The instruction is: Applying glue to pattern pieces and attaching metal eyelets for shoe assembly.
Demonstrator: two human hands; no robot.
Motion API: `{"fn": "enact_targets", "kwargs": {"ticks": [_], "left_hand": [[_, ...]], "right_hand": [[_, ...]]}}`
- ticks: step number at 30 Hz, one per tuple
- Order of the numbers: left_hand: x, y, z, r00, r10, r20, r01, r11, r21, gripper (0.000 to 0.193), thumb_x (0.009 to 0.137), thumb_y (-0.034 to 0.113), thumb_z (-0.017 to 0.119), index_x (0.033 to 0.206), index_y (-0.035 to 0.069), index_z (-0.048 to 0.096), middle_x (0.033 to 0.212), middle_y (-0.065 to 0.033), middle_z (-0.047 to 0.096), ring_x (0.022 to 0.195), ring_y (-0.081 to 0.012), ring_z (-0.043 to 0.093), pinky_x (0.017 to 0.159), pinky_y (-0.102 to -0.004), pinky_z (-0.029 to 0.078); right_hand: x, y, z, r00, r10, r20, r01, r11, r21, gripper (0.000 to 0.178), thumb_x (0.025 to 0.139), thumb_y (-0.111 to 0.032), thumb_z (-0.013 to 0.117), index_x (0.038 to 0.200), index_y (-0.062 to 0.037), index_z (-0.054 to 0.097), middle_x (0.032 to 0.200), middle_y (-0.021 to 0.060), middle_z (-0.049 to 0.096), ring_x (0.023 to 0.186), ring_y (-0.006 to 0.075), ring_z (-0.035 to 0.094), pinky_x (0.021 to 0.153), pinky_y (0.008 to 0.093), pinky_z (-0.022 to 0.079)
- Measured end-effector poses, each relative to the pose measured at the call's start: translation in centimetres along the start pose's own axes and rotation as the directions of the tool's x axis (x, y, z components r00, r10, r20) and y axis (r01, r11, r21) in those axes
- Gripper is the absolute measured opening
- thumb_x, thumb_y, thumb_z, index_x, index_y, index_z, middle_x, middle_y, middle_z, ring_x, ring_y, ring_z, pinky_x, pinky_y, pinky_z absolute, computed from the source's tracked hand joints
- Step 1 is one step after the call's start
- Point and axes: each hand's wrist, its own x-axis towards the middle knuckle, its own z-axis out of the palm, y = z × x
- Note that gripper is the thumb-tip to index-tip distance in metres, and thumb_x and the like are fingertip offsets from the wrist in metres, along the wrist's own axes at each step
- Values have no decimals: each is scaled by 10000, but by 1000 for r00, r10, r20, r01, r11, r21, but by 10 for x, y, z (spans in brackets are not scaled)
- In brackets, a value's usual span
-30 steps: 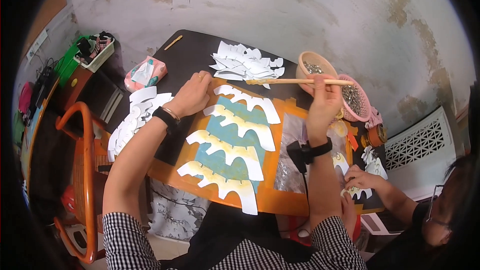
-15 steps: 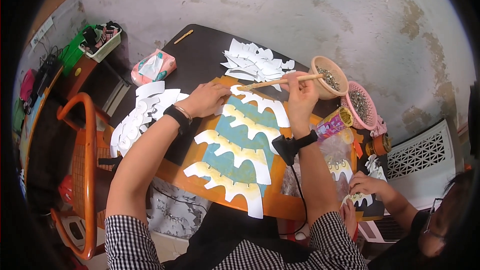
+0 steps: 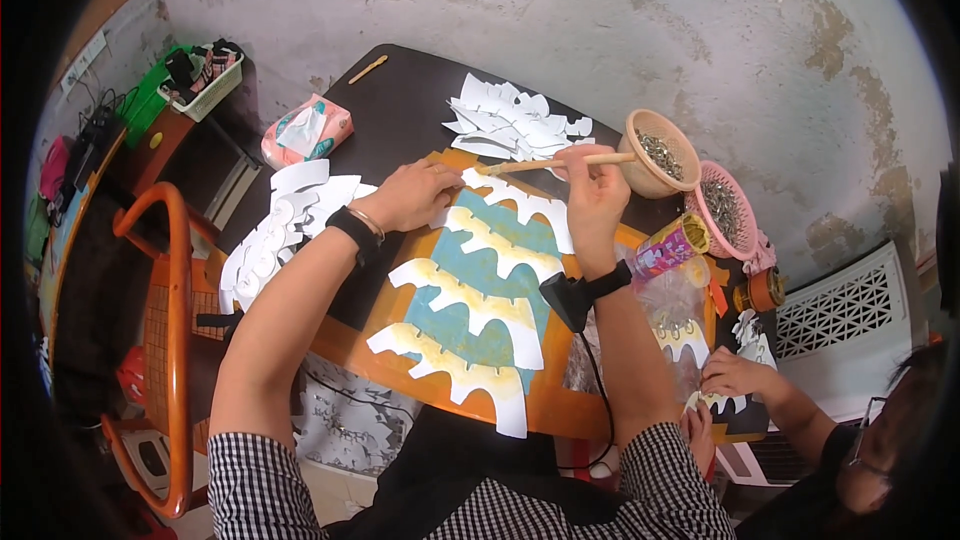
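Observation:
My right hand is closed around a thin wooden-handled brush. The brush tip touches the left end of the farthest white scalloped cut-out. My left hand lies palm down beside that same end, fingers fairly flat, fingertips at the piece's edge. Nearer me, more scalloped cut-outs with yellowish smears along their notched upper edges lie in rows. They rest on a blue-green sheet over an orange-brown board.
White cut-outs are piled at the left and back. A tissue pack, two baskets of small metal parts and a purple can stand around. At right, another person's hands handle a cut-out.
My right hand and the brush have shifted slightly left, and the farthest cut-out's right end has moved a little left. My left hand stays nearly in place.

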Motion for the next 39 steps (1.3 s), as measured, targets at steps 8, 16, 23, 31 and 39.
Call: {"fn": "enact_targets", "kwargs": {"ticks": [8, 16, 23, 31, 39], "left_hand": [[2, 2, -2, 1000, -10, 25, 10, 1000, -17, 353, 914, 128, 554, 1255, 61, 611, 1338, -120, 602, 1217, -342, 544, 1046, -441, 444], [-2, 1, -1, 999, -38, -19, 37, 999, -34, 330, 915, 126, 534, 1222, 70, 640, 1276, -92, 637, 1210, -312, 550, 1043, -431, 440], [1, 1, -5, 999, -36, 39, 37, 999, -30, 363, 905, 119, 569, 1262, 65, 612, 1354, -105, 594, 1220, -339, 536, 1060, -436, 431], [0, 2, -4, 997, -52, 48, 54, 998, -32, 366, 904, 117, 576, 1264, 67, 612, 1368, -97, 587, 1203, -333, 536, 1056, -428, 432], [1, 2, -6, 997, -53, 50, 56, 997, -56, 361, 904, 119, 575, 1259, 73, 618, 1368, -95, 587, 1198, -332, 538, 1055, -425, 432]], "right_hand": [[3, -9, -19, 999, 39, 8, -39, 999, -5, 79, 974, -27, 618, 972, 52, 620, 898, 99, 674, 834, 142, 679, 762, 274, 588], [-3, -14, -3, 1000, -2, 15, 2, 999, 41, 85, 977, -46, 632, 980, 39, 624, 926, 97, 676, 832, 137, 670, 761, 270, 579], [-7, -7, -6, 998, -13, 68, 17, 998, -58, 45, 955, -6, 640, 942, 37, 641, 887, 78, 686, 811, 115, 664, 717, 253, 558], [-10, -15, -29, 997, -45, 66, 53, 990, -128, 37, 954, 6, 636, 945, 39, 650, 892, 68, 689, 767, 107, 641, 679, 236, 531], [-22, -17, -33, 967, -90, 238, 134, 975, -176, 64, 913, 54, 624, 959, 24, 656, 939, 123, 699, 825, 178, 672, 743, 294, 532]]}}
